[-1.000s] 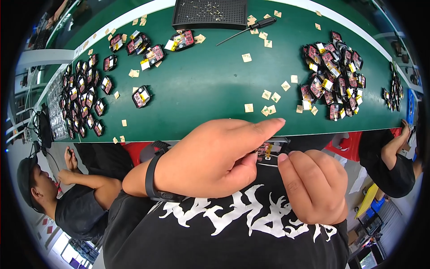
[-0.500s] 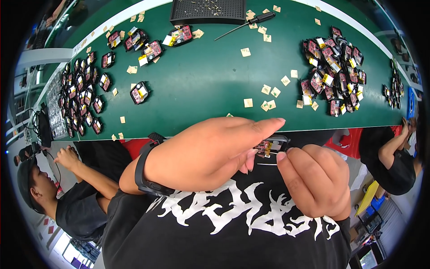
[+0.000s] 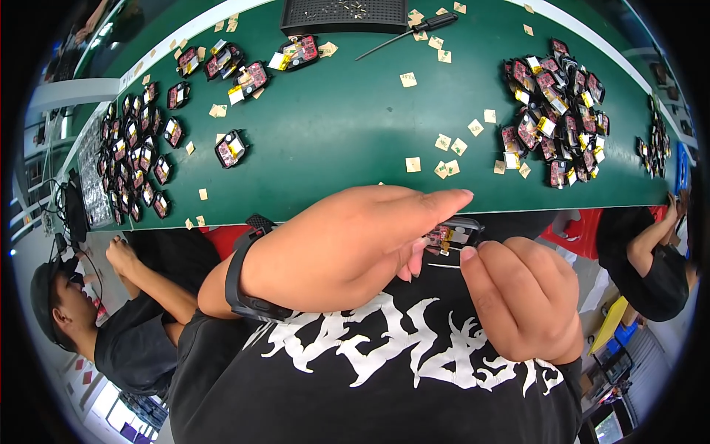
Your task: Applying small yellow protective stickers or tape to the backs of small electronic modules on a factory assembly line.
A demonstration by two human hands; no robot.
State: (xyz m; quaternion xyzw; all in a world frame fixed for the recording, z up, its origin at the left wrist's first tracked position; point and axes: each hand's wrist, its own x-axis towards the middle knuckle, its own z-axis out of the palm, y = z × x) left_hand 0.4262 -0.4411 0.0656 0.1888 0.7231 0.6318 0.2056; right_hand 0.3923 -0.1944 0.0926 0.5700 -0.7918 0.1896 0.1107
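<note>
Hands (image 3: 347, 248) nearer table edge (image 3: 414, 201) now

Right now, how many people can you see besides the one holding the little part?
2: one person in black at lower left, another person at right edge, mostly an arm. Others may be hidden.

A long green desk (image 3: 333, 140) carries a heap of small red-and-black modules (image 3: 551, 111) at the right and rows of the same modules (image 3: 137, 148) at the left. Small tan paper squares (image 3: 447, 144) lie scattered between them. A black perforated tray (image 3: 344, 13) sits at the far edge, a black-handled screwdriver (image 3: 407, 33) just beside it. Two other people in black shirts sit at the left (image 3: 111, 325) and right (image 3: 651, 259).
</note>
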